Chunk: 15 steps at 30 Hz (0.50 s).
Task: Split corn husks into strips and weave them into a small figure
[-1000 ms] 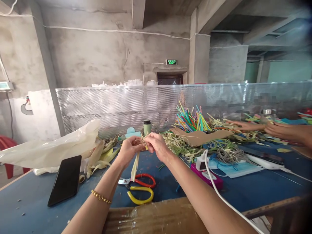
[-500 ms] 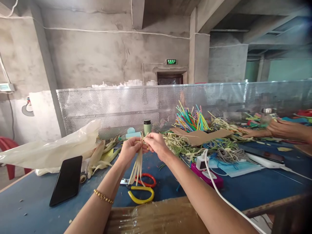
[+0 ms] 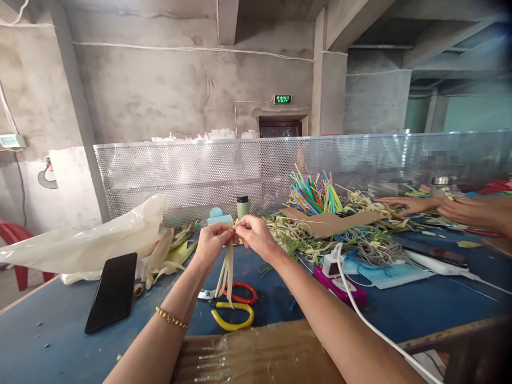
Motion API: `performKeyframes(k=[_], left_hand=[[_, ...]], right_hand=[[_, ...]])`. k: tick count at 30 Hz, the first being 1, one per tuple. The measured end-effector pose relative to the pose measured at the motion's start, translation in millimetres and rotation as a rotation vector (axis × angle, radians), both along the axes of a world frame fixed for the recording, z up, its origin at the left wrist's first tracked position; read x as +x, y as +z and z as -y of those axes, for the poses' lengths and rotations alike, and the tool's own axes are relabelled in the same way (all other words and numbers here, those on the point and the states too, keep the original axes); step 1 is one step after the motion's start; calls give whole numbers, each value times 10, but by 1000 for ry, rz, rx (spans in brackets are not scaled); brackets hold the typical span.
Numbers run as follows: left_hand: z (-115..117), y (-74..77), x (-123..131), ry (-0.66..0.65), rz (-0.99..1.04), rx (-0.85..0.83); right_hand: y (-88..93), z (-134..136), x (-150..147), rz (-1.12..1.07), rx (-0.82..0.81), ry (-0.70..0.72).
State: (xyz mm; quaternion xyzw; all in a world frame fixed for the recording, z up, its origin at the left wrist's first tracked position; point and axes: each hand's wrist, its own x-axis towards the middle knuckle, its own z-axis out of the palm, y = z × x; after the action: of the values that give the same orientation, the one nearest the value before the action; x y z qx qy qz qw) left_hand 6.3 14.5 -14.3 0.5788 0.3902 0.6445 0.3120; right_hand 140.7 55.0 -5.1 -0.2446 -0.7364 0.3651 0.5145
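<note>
Left hand [image 3: 212, 244], right hand [image 3: 256, 237] on strips [image 3: 227, 271]

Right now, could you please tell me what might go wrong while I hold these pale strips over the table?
The strips are pinched only at their tops between the left hand and right hand, so one could slip loose. Their free ends hang over the scissors and might snag. The white cable runs beside the right forearm; an elbow move could tug it.

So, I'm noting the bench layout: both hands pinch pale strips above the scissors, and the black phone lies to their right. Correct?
No. The head view shows the black phone lying to their left. The left hand and right hand do pinch the pale strips above the scissors.
</note>
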Motion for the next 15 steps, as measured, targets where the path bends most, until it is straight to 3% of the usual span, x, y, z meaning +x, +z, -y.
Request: performKeyframes(k=[7, 15], left_hand=[[3, -2, -2, 8, -10, 9], [31, 27, 30, 13, 10, 9]], right_hand=[[-1, -20, 29, -12, 92, 0], [33, 29, 20, 6, 63, -12]])
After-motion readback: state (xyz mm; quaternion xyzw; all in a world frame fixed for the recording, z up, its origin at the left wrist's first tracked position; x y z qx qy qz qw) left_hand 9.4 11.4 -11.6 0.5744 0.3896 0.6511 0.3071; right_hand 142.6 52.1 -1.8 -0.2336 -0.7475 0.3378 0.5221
